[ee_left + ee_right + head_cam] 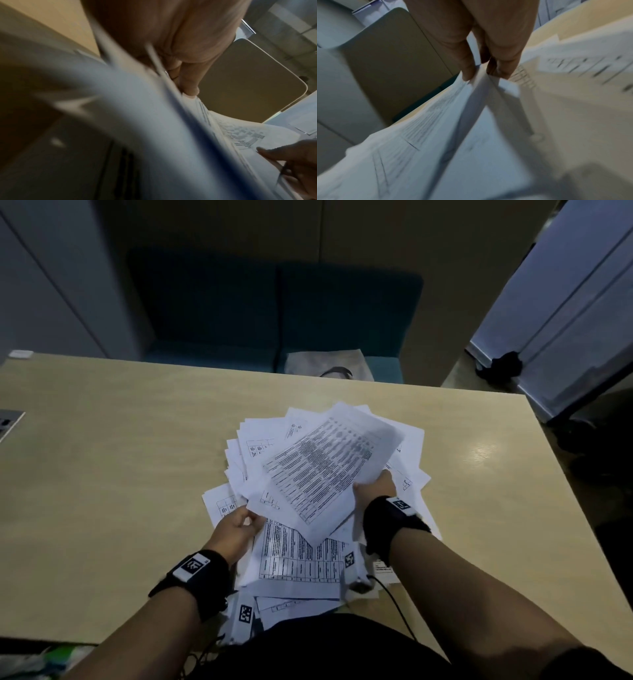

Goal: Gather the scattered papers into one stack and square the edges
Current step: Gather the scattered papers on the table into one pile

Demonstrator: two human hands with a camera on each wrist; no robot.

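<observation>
A fanned bundle of printed white papers (322, 463) is lifted above the wooden table (102, 474). My left hand (239, 525) pinches the bundle's near-left corner, and the left wrist view shows the thumb and fingers of that hand (188, 86) on a sheet edge. My right hand (375, 484) grips the bundle's near-right edge; in the right wrist view that hand (479, 73) pinches several sheets (436, 135) between thumb and fingers. More loose papers (301, 563) lie spread on the table under the bundle, reaching to the near edge.
A blue sofa (274, 313) stands behind the table's far edge with a pale bag (329, 366) on its seat. A grey device (8, 421) sits at the table's left edge. A cable (394, 601) trails from my right wrist over the near papers.
</observation>
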